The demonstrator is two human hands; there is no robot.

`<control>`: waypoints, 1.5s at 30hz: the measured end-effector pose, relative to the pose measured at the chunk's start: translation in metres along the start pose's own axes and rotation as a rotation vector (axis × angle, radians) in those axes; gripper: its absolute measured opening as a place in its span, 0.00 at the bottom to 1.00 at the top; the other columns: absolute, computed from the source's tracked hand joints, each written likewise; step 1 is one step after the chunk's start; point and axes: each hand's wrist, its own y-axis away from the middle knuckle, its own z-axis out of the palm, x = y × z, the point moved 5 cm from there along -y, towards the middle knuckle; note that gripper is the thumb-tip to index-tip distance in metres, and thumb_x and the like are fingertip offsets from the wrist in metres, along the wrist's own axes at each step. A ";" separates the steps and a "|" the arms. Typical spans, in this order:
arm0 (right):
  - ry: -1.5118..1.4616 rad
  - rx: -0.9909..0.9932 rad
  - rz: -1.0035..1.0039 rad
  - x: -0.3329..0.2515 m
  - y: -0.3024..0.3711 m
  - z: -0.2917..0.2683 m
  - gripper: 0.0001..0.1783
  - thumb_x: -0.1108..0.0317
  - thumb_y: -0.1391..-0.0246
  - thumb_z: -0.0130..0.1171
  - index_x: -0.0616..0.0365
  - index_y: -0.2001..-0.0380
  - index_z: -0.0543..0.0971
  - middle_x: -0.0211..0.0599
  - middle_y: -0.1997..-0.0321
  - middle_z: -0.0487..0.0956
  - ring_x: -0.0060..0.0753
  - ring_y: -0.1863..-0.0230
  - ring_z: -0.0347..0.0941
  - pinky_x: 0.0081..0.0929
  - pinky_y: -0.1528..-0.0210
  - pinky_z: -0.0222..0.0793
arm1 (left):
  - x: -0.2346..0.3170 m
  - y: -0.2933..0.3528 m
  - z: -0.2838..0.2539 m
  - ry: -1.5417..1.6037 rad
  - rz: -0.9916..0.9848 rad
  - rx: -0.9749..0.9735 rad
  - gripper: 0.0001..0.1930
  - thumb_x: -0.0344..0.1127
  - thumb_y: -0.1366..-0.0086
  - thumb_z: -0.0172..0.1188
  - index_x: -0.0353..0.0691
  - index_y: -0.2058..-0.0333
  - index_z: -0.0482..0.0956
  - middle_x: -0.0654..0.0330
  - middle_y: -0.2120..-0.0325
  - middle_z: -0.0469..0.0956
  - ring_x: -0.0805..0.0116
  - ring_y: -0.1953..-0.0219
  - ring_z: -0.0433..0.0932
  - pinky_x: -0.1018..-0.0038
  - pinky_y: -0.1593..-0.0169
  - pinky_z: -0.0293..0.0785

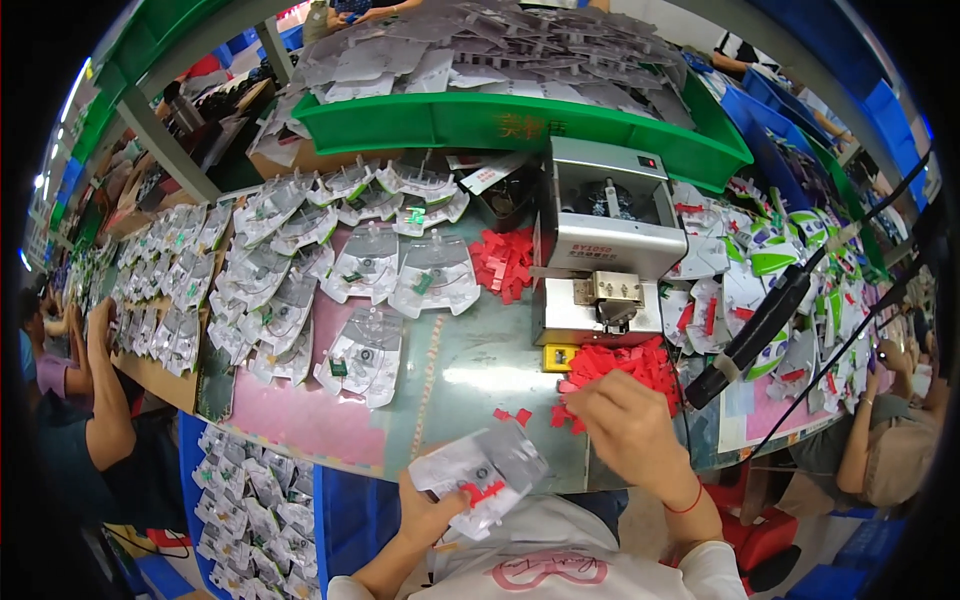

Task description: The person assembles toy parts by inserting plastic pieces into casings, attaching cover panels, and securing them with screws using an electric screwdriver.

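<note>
My left hand point(432, 512) grips a whitish translucent plastic housing point(500, 462) at its left edge, tilted above my lap. A small red piece point(486, 492) lies on the housing near my thumb. My right hand point(632, 425) is over the front of a heap of small red pieces point(640, 366), thumb and fingers drawn together; what is between them, if anything, is hidden. A few loose red pieces point(512, 416) lie on the table left of the heap. Just behind the heap stands a grey screw feeder point(615, 240), with a yellow block point(558, 357) at its front left corner.
Rows of similar housings point(365, 345) with green boards cover the left of the table. A black electric screwdriver point(750, 340) hangs at the right, near white-green parts point(770, 260). A green bin point(420, 122) of housings stands behind. Other people sit at both sides.
</note>
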 end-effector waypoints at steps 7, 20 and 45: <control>-0.071 -0.246 -0.087 -0.009 -0.020 0.033 0.07 0.76 0.63 0.55 0.58 0.75 0.74 0.35 0.73 0.72 0.37 0.70 0.71 0.31 0.75 0.68 | -0.013 0.013 0.010 -0.072 -0.275 -0.281 0.24 0.26 0.63 0.60 0.29 0.61 0.72 0.61 0.70 0.75 0.74 0.67 0.72 0.78 0.63 0.67; 0.064 -0.366 -0.239 -0.002 0.000 0.124 0.08 0.66 0.62 0.55 0.60 0.79 0.70 0.44 0.72 0.71 0.44 0.69 0.71 0.34 0.73 0.68 | -0.038 -0.032 0.079 -0.069 -0.532 -0.580 0.28 0.21 0.58 0.53 0.32 0.52 0.65 0.52 0.63 0.73 0.63 0.63 0.75 0.70 0.62 0.75; -0.224 0.233 -0.180 0.014 -0.011 0.074 0.08 0.69 0.67 0.55 0.61 0.86 0.68 0.42 0.72 0.67 0.44 0.64 0.65 0.36 0.70 0.64 | -0.077 -0.071 0.166 -0.327 -0.454 -1.050 0.32 0.23 0.63 0.57 0.35 0.52 0.65 0.55 0.62 0.72 0.65 0.60 0.74 0.72 0.58 0.71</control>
